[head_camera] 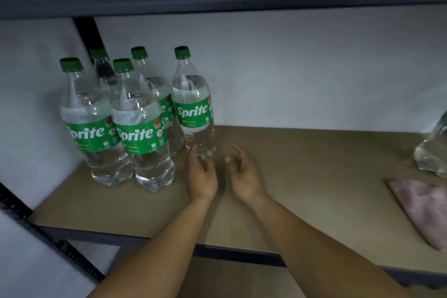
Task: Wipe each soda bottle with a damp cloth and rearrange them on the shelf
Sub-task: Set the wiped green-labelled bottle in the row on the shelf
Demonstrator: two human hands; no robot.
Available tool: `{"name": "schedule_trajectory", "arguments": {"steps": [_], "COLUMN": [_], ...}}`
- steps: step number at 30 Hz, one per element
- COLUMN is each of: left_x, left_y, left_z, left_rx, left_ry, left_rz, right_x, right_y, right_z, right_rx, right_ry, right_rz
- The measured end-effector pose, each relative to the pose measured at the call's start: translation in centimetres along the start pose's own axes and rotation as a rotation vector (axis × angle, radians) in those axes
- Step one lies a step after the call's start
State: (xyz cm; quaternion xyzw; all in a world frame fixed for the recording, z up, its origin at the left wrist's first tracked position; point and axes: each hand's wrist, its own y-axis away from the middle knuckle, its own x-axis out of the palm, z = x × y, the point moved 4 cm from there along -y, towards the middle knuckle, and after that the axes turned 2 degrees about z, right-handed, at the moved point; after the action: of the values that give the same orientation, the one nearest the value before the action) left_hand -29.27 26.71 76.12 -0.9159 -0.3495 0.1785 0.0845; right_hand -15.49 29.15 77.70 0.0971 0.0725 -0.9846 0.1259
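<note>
Holding nothing in left grip (202, 173) by the bottle (193, 109) base, nor in right grip (243, 173). Fetch pink cloth (422, 205) first; wipe cap (182, 52) downward

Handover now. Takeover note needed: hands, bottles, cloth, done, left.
Left hand: open, fingertips at the base of the end bottle, no grip seen.
Right hand: open, holding nothing.
The group of five bottles, end bottle rightmost, stands at the shelf's left; lone bottle far right, cloth lying before it.
Done: wiping not judgeable.
Left: likely take cloth, wipe, rearrange.
</note>
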Motion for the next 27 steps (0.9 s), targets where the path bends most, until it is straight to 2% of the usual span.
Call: {"name": "schedule_trajectory", "arguments": {"steps": [2, 6, 9, 14, 17, 21, 24, 27], "left_x": [1.4, 5.2, 9.4, 16.6, 20.7, 25.5, 28.7, 32.0], "left_y": [1.7, 4.0, 5.5, 7.9, 9.8, 12.2, 12.9, 12.9], "left_z": [-1.5, -5.4, -8.9, -15.0, -18.7, -23.5, -26.3, -28.1], "left_rx": [-0.03, 0.068, 0.096, 0.189, 0.251, 0.272, 0.307, 0.302], "left_ry": [0.037, 0.073, 0.131, 0.143, 0.171, 0.154, 0.078, 0.035], "left_rz": [0.071, 0.213, 0.381, 0.639, 0.743, 0.888, 0.962, 1.021], "right_x": [-2.1, -8.9, -16.1, -27.4, -33.2, -39.5, -43.1, -45.5], "right_y": [0.8, 1.8, 2.4, 4.7, 6.6, 8.7, 9.3, 9.0], "right_z": [0.0, 0.4, 1.5, 2.9, 3.8, 4.2, 3.6, 2.7], "right_rx": [0.004, -0.031, -0.083, 0.016, -0.003, 0.023, 0.056, 0.115], "right_ry": [0.042, 0.173, 0.221, 0.243, 0.265, 0.252, 0.23, 0.18], "right_rz": [0.004, -0.039, -0.191, -0.468, -0.655, -0.806, -0.87, -0.843]}}
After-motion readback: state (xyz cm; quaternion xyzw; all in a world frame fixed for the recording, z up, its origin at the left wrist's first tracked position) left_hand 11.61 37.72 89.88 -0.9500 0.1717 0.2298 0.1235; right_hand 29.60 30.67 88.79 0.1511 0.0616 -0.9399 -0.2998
